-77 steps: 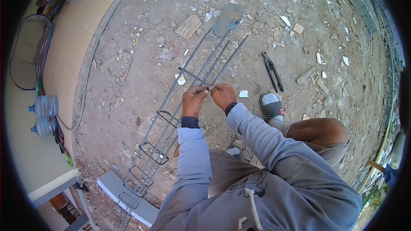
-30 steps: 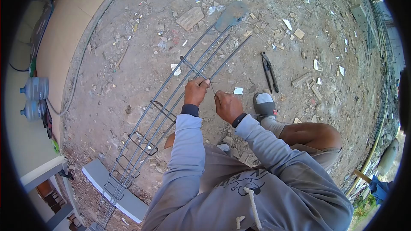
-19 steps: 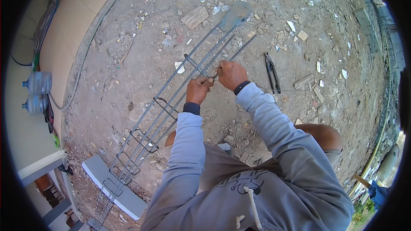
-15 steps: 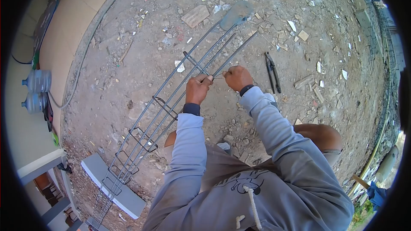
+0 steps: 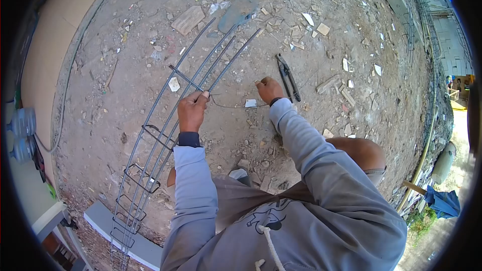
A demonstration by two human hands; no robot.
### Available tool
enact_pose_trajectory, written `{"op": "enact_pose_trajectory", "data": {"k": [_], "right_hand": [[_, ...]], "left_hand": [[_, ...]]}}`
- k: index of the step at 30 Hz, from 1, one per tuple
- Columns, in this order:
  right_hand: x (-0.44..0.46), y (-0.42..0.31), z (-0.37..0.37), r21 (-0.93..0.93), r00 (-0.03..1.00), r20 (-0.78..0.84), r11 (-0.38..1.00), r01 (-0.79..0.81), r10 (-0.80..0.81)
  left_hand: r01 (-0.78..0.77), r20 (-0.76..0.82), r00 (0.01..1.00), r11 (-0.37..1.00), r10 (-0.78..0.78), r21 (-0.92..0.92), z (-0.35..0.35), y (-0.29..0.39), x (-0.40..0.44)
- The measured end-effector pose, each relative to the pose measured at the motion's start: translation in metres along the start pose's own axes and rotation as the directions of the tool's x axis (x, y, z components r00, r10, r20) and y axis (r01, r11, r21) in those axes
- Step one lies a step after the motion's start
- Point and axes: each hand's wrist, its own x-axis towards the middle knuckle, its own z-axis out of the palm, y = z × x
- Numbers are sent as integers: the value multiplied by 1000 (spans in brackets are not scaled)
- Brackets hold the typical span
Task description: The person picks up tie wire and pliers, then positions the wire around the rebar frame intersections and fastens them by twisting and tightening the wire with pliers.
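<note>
Right hand (image 5: 269, 89) moved outward; left hand (image 5: 192, 110) pinches rebar (image 5: 234, 60); jugs (image 5: 23, 122) translucent.

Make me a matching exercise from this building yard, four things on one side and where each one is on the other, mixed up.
Things:
1. Left bare hand
2. Clear blue plastic water jugs
3. Right bare hand
4. Black long-handled metal pliers

Places:
A. Above the brown dirt ground, away from the bars
B. Lying on the ground, beyond the right hand
C. At one end of a crosspiece on the long grey steel-bar frame
D. Near the picture's left edge

Right pairs: 1-C, 2-D, 3-A, 4-B.
</note>
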Motion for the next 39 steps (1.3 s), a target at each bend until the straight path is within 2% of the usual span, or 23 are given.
{"op": "enact_pose_trajectory", "data": {"k": [1,2,4,6,9,11,12,15,17,18,20,22,24,26,27,30,33,35,37,39], "right_hand": [[14,20,-9,-150,994,-94,986,-70,57],[29,45,-11,-240,971,-167,949,-207,170],[42,76,-23,-311,912,-239,863,-397,334],[41,91,-31,-357,924,-179,852,-382,339],[33,106,-32,-452,982,-49,872,-186,184],[34,101,-36,-475,987,-10,867,-148,162],[36,100,-40,-489,988,1,862,-132,152],[38,95,-55,-526,992,-115,843,-113,61],[42,78,-79,-248,965,-7,935,-255,261],[40,66,-88,-106,936,71,936,-336,344],[26,54,-88,282,950,105,908,-311,293],[-3,25,-85,608,959,136,744,-279,249],[-34,-3,-86,720,984,126,671,-176,122],[-70,-30,-73,725,988,-152,681,103,12],[-81,-42,-71,702,958,-285,671,239,-42],[-104,-85,-96,598,987,7,792,126,-163],[-102,-100,-97,516,895,246,832,203,-371],[-105,-99,-90,163,864,175,880,447,-471],[-111,-101,-84,-268,789,117,746,610,-603],[-113,-100,-77,-460,838,120,719,521,-532]], "left_hand": [[-6,-3,1000,999,7,31,0,0,-4],[12,58,998,998,-16,69,-1,-2,-4],[4,19,1000,996,-6,88,3,-4,-6],[6,-11,1000,993,-4,122,6,-1,-5],[32,-35,999,984,-27,173,6,-2,-7],[3,-34,999,986,3,165,7,-3,-6],[-18,-46,999,984,26,177,8,-6,-4],[-23,-58,998,978,35,207,9,-10,-1],[6,-67,998,981,7,193,9,-10,2],[23,-69,998,982,-10,188,9,-9,3],[45,-65,997,981,-33,191,8,-7,4],[58,-78,996,978,-43,201,8,-7,6],[66,-113,993,976,-43,208,11,-10,8],[59,-124,992,976,-34,210,12,-8,8],[58,-129,991,975,-30,215,11,-8,7],[30,-127,992,977,-3,213,10,-7,5],[48,-109,994,974,-24,219,7,-8,7],[55,-110,993,976,-32,212,7,-10,8],[49,-94,995,973,-28,226,6,-6,8],[60,-85,996,968,-40,245,6,-4,7]]}}
